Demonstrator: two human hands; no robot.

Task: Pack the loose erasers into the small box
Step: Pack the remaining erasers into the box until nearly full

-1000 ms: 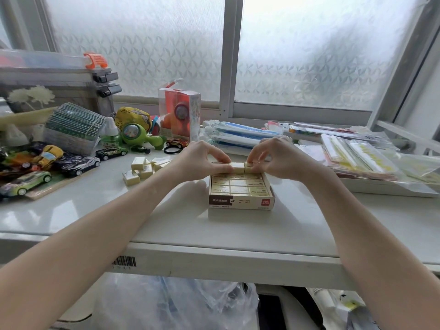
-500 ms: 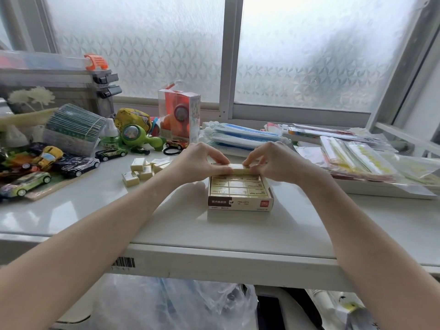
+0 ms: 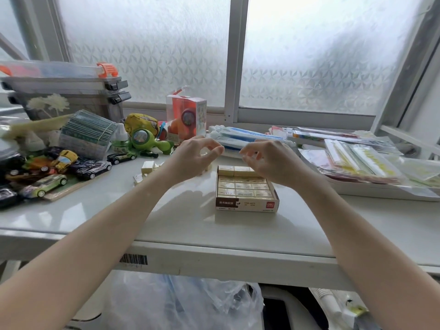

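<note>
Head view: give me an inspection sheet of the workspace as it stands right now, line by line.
Surface: glossy white table, barcode sticker on its front edge.
Job's things: small brown-and-white cardboard box holds rows of cream erasers; two more cream erasers sit higher along its far edge. Loose cream erasers lie to the left.
Clutter: toy cars, green round toy, orange boxed toy, plastic-wrapped stationery packs.
Grippers: left hand and right hand hover above the box, fingers loosely curled, holding nothing.
Cables: nothing seen.
Surroundings: frosted patterned window; clear plastic bag under the table.
</note>
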